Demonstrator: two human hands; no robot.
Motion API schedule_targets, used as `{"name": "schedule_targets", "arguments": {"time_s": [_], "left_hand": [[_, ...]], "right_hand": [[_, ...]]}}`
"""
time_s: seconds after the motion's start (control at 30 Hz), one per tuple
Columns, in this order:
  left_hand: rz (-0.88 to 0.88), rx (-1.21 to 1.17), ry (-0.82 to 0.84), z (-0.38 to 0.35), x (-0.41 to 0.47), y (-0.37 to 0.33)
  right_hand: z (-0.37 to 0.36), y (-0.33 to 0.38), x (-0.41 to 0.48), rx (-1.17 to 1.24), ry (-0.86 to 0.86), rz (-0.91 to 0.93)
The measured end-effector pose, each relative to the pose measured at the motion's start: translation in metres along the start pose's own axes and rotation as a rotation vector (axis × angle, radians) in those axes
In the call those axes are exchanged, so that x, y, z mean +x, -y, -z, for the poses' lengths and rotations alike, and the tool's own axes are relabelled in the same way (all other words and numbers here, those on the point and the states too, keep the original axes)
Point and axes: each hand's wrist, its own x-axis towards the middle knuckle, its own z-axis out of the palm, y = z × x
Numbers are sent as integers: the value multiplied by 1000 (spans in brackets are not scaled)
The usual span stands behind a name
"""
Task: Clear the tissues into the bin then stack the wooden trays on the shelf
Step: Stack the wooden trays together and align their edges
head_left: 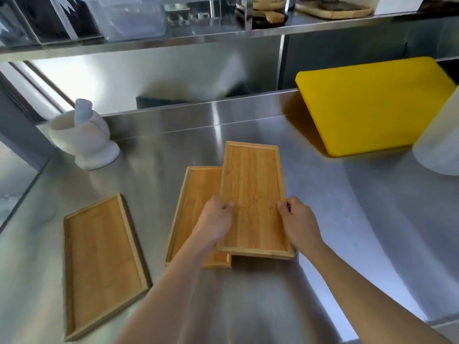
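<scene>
I have both hands clamped on the upper wooden tray point(253, 194): my left hand point(216, 219) grips its left edge, my right hand point(298, 219) its right edge, thumbs on top. It overlaps a second tray point(193, 207) lying on the steel counter point(347, 232). A third tray point(101, 264) lies apart to the left. Farther back stand a white mortar point(84, 137) and a yellow cutting board point(372, 105), under the steel shelf point(149, 42).

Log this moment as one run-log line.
both hands: left hand, right hand | hold: top wooden tray | over: second tray | loose: third tray
</scene>
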Motion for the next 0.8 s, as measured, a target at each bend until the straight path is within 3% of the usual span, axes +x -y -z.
{"name": "schedule_targets", "arguments": {"time_s": [0.1, 0.27, 0.47, 0.8], "left_hand": [[-20, 116, 59, 36, -3, 15], [-8, 107, 51, 76, -7, 33], [-10, 51, 55, 91, -1, 48], [16, 176, 42, 104, -1, 70]], "right_hand": [[-25, 15, -14, 25, -38, -32], [-55, 42, -27, -53, -34, -45], [-67, 56, -25, -175, -33, -24], [-99, 55, -26, -203, 22, -5]]}}
